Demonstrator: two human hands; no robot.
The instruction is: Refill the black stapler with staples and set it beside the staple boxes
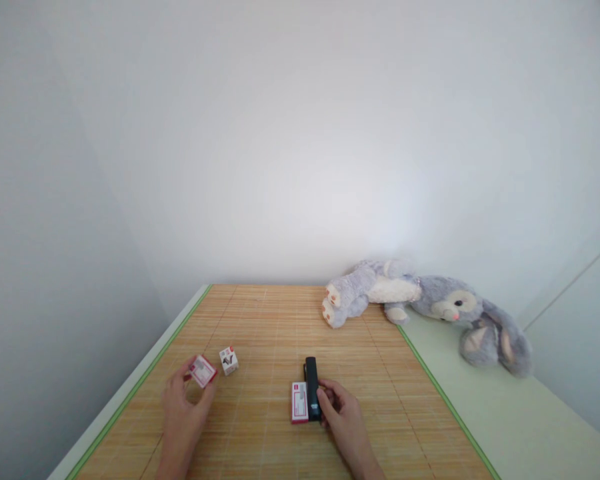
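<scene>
There are two pink-and-white boxes [203,371] [299,403] and one white box [229,361], so three boxes altogether. There is one black stapler [312,390]. Hands number two: one left hand [181,402] and one right hand [344,412]. One plush rabbit [395,288] shows two ears [481,343] and two feet [333,312]. There is one green-edged mat [260,320] and one worktop [510,420].

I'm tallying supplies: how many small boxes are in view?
3: one pink-and-white box in the left hand, a white box to that hand's right, and a second pink-and-white box lying left of the black stapler. I see no others.
</scene>
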